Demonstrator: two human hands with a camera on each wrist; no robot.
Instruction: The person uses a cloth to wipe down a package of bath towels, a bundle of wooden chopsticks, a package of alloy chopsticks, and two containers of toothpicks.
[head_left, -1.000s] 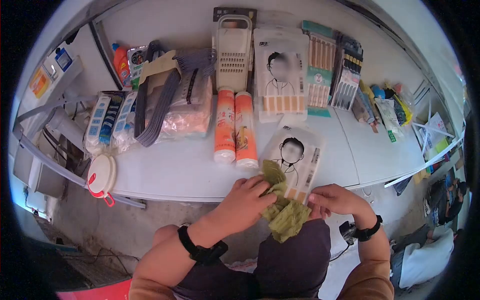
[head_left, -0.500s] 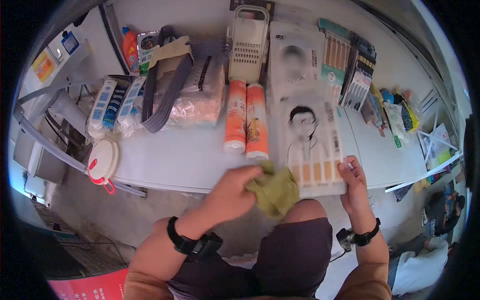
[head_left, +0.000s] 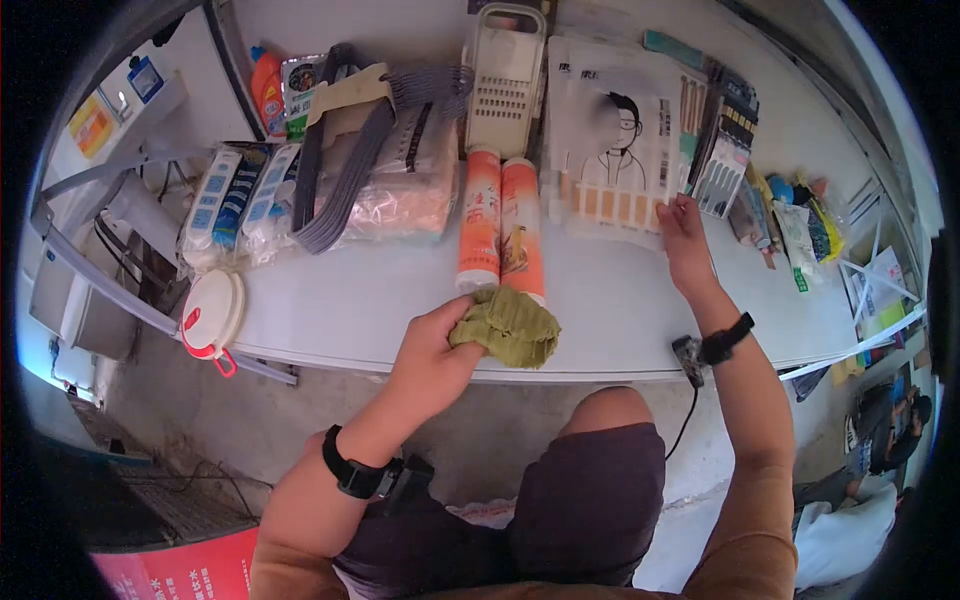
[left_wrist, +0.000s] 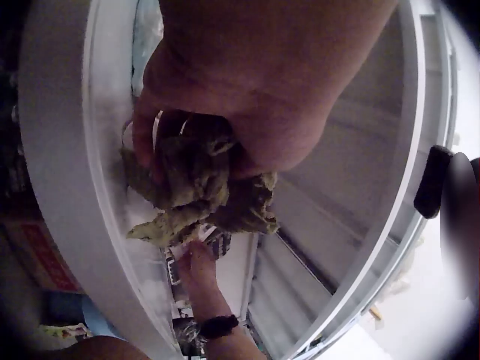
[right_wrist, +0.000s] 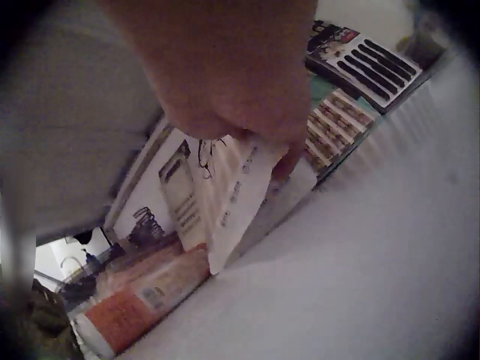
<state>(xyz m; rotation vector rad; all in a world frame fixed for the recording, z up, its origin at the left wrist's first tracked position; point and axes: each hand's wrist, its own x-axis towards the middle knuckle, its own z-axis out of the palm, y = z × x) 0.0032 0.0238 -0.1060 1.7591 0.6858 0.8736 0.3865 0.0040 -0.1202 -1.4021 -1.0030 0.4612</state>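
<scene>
My left hand (head_left: pixel 432 350) grips a crumpled olive-green cloth (head_left: pixel 508 328) over the front part of the white table, close to the lower ends of two orange tubular packs (head_left: pixel 479 220). In the left wrist view the cloth (left_wrist: pixel 191 180) bunches out from under the fingers. At the back, my right hand (head_left: pixel 686 245) pinches the lower right corner of a flat whitish pack (head_left: pixel 625 165) printed with a line drawing of a person and a row of tan strips. It overlaps a similar pack (head_left: pixel 565 90) behind it. Seen from the right wrist, the held pack (right_wrist: pixel 240 195) stands tilted on the table.
A grater (head_left: pixel 505 90) leans behind the orange packs. Mop heads (head_left: pixel 350 170) and plastic-wrapped goods (head_left: pixel 400 205) lie to the left, with a round white lidded container (head_left: pixel 213 312) at the left front. Boxed brushes (head_left: pixel 728 150) and bagged items (head_left: pixel 795 225) stand at the right.
The right hand has carried the flat pack from the table's front edge up to the back, against the similar pack. The left hand, still gripping the cloth, has moved away from the pack.
</scene>
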